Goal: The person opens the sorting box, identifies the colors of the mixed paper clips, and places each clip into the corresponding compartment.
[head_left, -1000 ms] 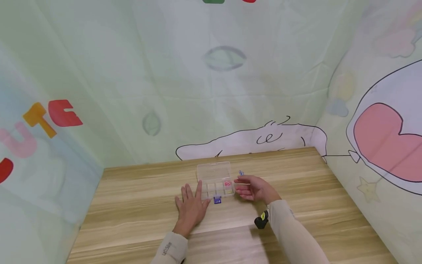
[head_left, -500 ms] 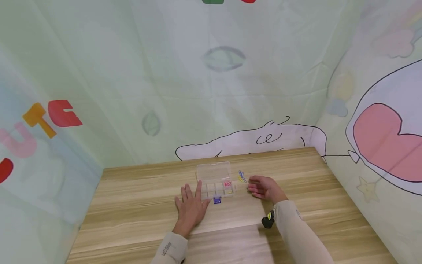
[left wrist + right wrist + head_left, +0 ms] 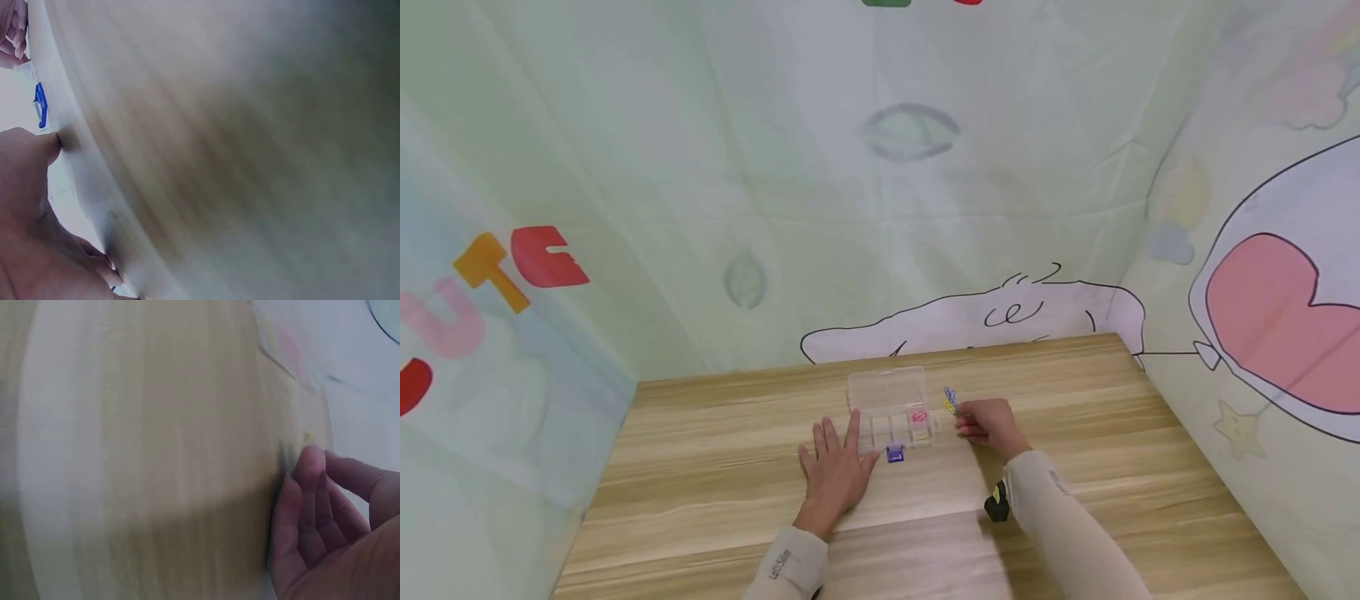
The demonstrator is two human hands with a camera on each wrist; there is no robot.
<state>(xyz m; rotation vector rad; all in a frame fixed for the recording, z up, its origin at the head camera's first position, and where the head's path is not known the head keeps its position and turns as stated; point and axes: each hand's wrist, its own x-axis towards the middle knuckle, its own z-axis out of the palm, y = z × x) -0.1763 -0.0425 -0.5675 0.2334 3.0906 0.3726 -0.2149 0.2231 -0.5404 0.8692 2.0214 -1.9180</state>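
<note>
A clear plastic compartment box (image 3: pixel 891 429) lies with its lid (image 3: pixel 887 389) folded back. Pink clips fill one right-hand compartment, with something yellow in the one before it. My left hand (image 3: pixel 835 477) lies flat with spread fingers, its index finger and thumb against the box's left end. To the right of the box is a small pile of blue and yellow paper clips (image 3: pixel 950 398). My right hand (image 3: pixel 990 423) pinches at the near end of this pile, fingers curled and thumb close to them. The pinched paper clip is mostly hidden; a yellow bit (image 3: pixel 307 435) shows beyond the fingertips.
The box's blue latch (image 3: pixel 895 454) sticks out at its front. A wooden table (image 3: pixel 700 475) lies beneath everything, with a printed cloth (image 3: pixel 790 208) behind it and at both sides. The black wrist device (image 3: pixel 997 504) hangs below the right sleeve.
My right hand first drew back rightward from the box, uncovering the clips, then came left to the pile, and its fingers drew together. The left hand has stayed still.
</note>
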